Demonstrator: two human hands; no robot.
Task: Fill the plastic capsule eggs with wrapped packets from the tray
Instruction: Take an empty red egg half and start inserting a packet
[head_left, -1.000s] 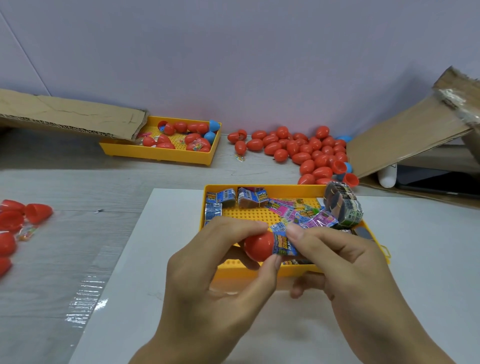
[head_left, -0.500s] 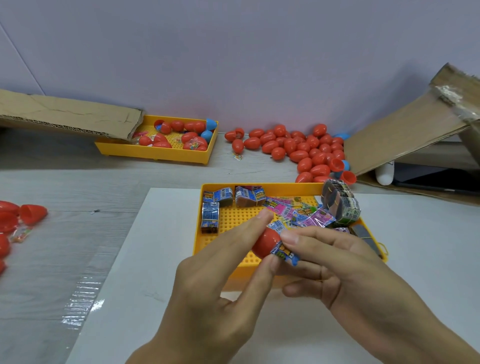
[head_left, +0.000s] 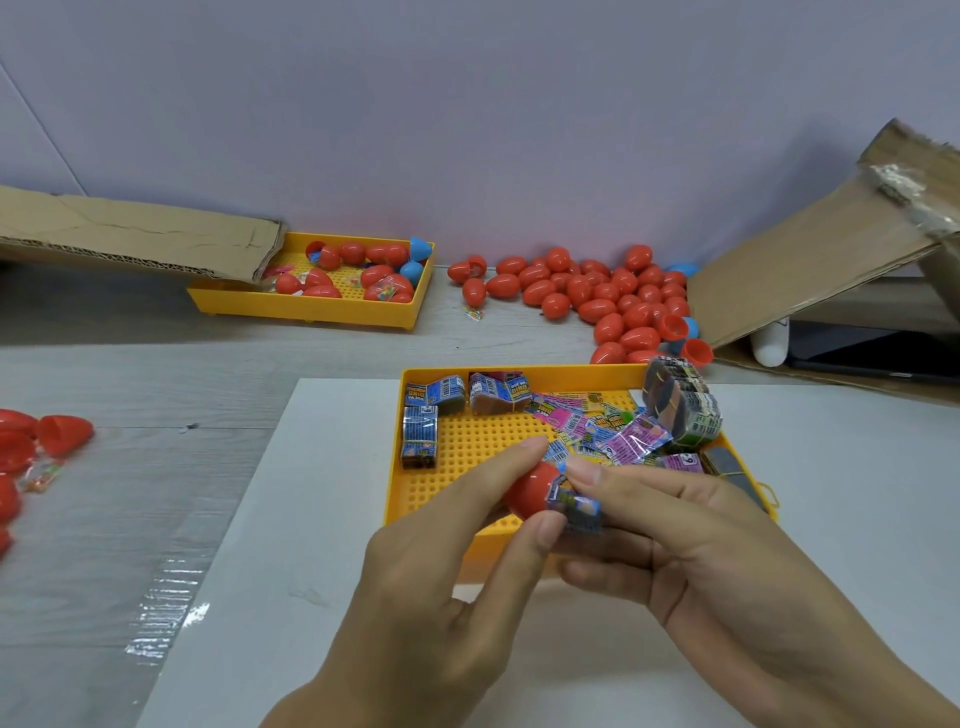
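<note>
My left hand (head_left: 447, 587) grips a red egg half (head_left: 527, 493) between thumb and forefinger, just above the near edge of the yellow tray (head_left: 467, 452). My right hand (head_left: 691, 540) pinches a blue wrapped packet (head_left: 576, 506) at the mouth of that egg half. The packet sticks partly out of the shell. Loose pink and blue packets (head_left: 597, 431) and banded bundles of packets (head_left: 420, 436) lie in the tray behind my fingers.
A heap of red eggs (head_left: 597, 296) lies against the back wall. A second yellow tray (head_left: 311, 306) with eggs stands at the back left under a cardboard flap (head_left: 130, 234). Red egg halves (head_left: 31, 447) lie at the far left. Cardboard (head_left: 810, 249) leans at right.
Both hands have stayed over the tray's near edge. The packet has turned and sits further into the red egg half, with my right fingertips pressed closer to the shell.
</note>
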